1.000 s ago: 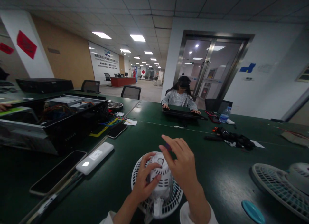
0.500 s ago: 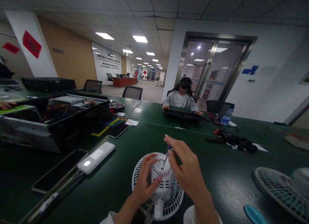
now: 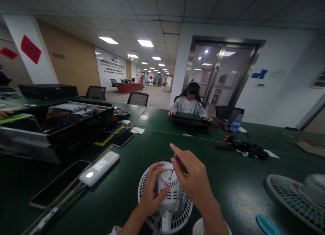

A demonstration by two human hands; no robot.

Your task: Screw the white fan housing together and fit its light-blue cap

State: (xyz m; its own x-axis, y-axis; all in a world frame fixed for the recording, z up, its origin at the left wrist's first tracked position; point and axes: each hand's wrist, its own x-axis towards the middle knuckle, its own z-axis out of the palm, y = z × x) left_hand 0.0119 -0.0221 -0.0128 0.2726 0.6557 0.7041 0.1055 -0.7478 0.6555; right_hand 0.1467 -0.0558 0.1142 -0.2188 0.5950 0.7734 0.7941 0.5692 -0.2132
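A white electric fan (image 3: 173,195) lies face down on the green table, its round grille under the motor housing. My left hand (image 3: 153,191) grips the housing from the left, with thumb and fingers spread around it. Above the housing's right side, my right hand (image 3: 191,172) is closed around the dark handle of a screwdriver (image 3: 173,173). The handle is mostly hidden by my fingers. The thin metal shaft slants down to a small hole in the top of the housing.
On the left lie a white power bank (image 3: 100,168), a phone (image 3: 61,183) and an opened computer case (image 3: 58,130). A second fan (image 3: 291,197) and a teal disc (image 3: 267,225) are at right. Across the table a person (image 3: 190,103) sits behind a black panel (image 3: 193,121).
My right hand's fingers have shifted around the screwdriver handle, covering more of it. My left hand stays on the fan. The view has shifted slightly.
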